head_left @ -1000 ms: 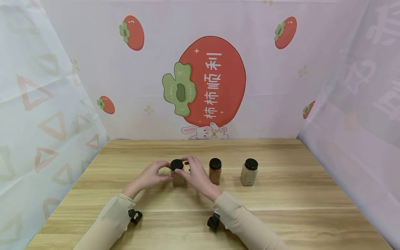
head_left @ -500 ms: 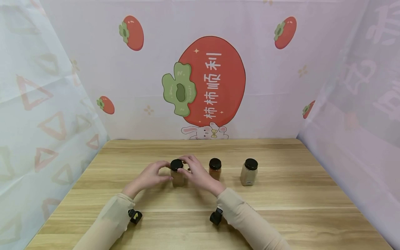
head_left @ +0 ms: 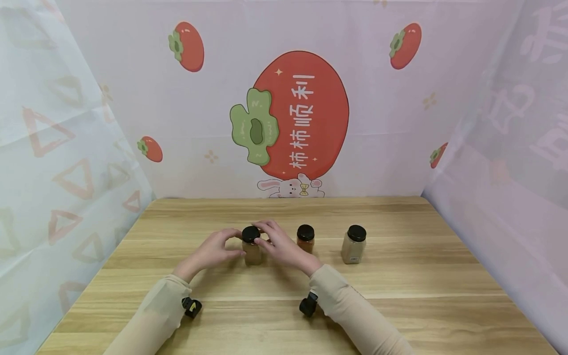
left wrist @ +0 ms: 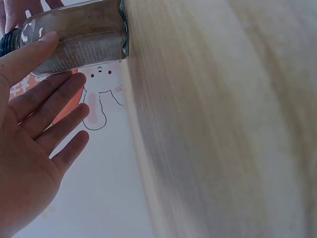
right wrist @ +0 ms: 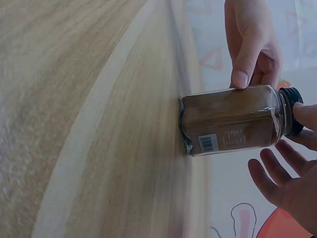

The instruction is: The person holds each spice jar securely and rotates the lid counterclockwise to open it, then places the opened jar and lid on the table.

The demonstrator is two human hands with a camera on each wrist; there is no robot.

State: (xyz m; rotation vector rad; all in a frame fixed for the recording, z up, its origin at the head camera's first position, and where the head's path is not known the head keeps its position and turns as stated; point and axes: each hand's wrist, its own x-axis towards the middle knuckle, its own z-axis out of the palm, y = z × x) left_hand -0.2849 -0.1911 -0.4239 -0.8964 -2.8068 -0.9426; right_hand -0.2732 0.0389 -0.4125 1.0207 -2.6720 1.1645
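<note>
A clear glass spice jar (head_left: 253, 255) of brown powder stands upright on the table, its black lid (right wrist: 292, 110) on. My left hand (head_left: 216, 250) grips the jar's body from the left; in the left wrist view its thumb (left wrist: 37, 53) lies along the glass and the other fingers reach behind. From the right, my right hand (head_left: 282, 246) pinches the lid between thumb and forefinger, while its other fingers spread loosely beside the jar. A barcode label (right wrist: 208, 143) shows low on the glass in the right wrist view.
Right of my right hand stands a jar of orange-brown powder (head_left: 305, 241), partly covered by that hand. Farther right is a jar of pale powder (head_left: 353, 246). Both have black lids. A printed cloth backdrop (head_left: 199, 108) rises behind the wooden table (head_left: 399, 305).
My right wrist and forearm have swung slightly to the right, and the right thumb has shifted round the lid. The left hand and the jar stay in place.
</note>
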